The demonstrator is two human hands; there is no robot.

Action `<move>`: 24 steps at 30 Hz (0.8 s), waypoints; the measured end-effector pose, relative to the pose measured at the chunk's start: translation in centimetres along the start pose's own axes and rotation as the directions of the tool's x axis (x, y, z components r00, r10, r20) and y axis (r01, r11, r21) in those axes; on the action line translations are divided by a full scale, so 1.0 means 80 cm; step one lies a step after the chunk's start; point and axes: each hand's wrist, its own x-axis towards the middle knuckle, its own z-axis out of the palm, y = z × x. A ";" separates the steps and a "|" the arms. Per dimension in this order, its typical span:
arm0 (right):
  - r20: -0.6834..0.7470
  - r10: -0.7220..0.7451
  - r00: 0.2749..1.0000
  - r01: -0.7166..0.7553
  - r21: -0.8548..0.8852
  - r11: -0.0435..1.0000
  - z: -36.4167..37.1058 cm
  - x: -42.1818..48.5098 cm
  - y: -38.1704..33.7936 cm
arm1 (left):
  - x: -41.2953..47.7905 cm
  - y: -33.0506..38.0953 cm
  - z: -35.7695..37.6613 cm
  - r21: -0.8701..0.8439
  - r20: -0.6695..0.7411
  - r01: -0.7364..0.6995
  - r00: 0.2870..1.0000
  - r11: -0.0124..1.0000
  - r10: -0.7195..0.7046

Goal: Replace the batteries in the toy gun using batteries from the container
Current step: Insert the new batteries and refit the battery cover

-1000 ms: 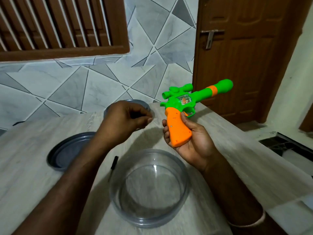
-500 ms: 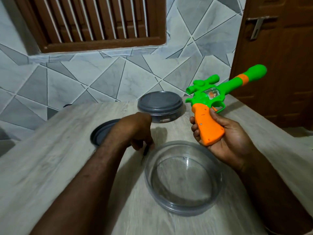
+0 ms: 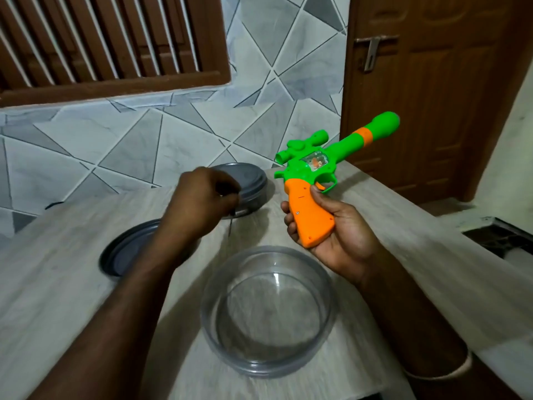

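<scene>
— Up off the table [image 3: 57, 298] comes the left hand [image 3: 202, 200]; half a second ago it was down beside the clear container [image 3: 268, 365], and now it hangs in the air with the screwdriver [image 3: 230, 226].

— How does it hold it?

— Fingers are curled tight round the dark handle, and the thin shaft points straight down below the knuckles. The picture is blurred there, so I can't make out the tip.

— And the toy gun [image 3: 314, 168]?

— It is in the right hand [image 3: 340, 241], off the table and just right of the left hand. Palm and fingers are wrapped round the orange grip [image 3: 311, 215]. Its long axis runs from the grip's butt, low and near the person, up and away to the right, with the green muzzle toward the door [image 3: 432, 82].

— So what does the next move turn on?

— My guess is the small screw [image 3: 297, 212] on the grip's left face. It lies to the right of the screwdriver and about level with the shaft. The shaft points down, not across, so I'd judge it must swing toward that face before it can seat.

— Batteries?

— I see none. The lidded container [image 3: 251, 180] sits behind the left hand, and its contents are hidden. A loose lid [image 3: 121, 255] lies under the left forearm.
</scene>
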 end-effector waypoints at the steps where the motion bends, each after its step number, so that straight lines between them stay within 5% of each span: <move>1: -0.003 -0.007 1.000 0.007 -0.007 1.000 0.000 0.000 0.000 | -0.003 0.009 -0.001 -0.167 -0.076 -0.059 0.996 0.984 0.047; 4: -0.010 -0.025 1.000 0.025 -0.012 1.000 -0.001 -0.001 0.000 | -0.017 0.043 0.000 -0.485 -0.186 -0.210 0.973 0.849 0.135; 8: -0.017 -0.039 0.999 0.038 -0.008 0.999 -0.003 -0.001 0.000 | -0.029 0.063 0.011 -0.695 -0.146 -0.188 0.982 0.694 0.120; 24: -0.023 -0.053 0.998 0.053 -0.012 0.999 -0.003 -0.002 0.000 | -0.034 0.066 0.025 -0.590 -0.109 -0.220 0.975 0.777 0.193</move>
